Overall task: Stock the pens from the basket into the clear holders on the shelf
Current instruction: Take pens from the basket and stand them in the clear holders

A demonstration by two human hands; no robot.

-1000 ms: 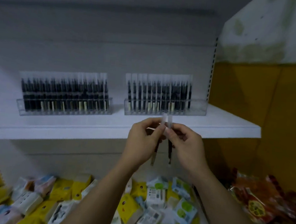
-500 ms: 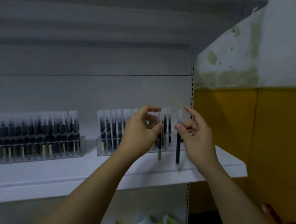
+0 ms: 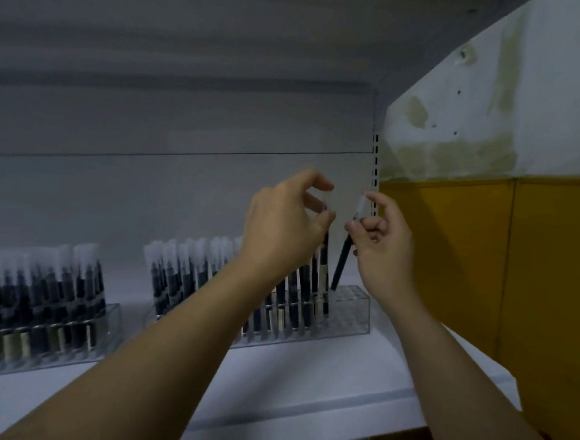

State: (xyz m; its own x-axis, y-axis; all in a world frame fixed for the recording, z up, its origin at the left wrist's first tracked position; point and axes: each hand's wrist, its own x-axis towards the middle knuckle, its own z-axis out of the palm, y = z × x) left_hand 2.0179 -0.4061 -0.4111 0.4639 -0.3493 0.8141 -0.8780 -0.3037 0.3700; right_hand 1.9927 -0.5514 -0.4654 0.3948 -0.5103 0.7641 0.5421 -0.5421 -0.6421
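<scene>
1. Nearest the camera, in front of the right holder (image 3: 351, 310), the white shelf (image 3: 304, 392) is crossed by two forearms reaching up toward that holder.
2. Above the holder's filled part, the left hand (image 3: 288, 226) is seen with its fingers curled round the top of an upright pen (image 3: 324, 256). The pen's lower end is lost among the stocked pens (image 3: 182, 274), so it cannot be told whether it is seated.
3. Above the holder's empty end, a second pen (image 3: 342, 261) is pinched near its frosted cap between thumb and fingertips of the right hand (image 3: 383, 247). It is tilted, with its tip just at the open holes and seemingly not yet in.
4. The pens are judged light, stiff and smooth, and likely to swing or slip in a loose pinch. A hold high on the barrel, just below the cap, is judged best, so that the lower end is left free to be guided into a hole. A cap alone might pull off.
5. The holder is judged light enough to slide if a pen is pushed sideways, so a straight downward push is called for.
6. Beside the holder, apart from it, a further clear holder (image 3: 109, 324) is packed with pens. No basket is in view.
7. Behind the holder, a plain grey back panel (image 3: 180, 195) is seen.
</scene>
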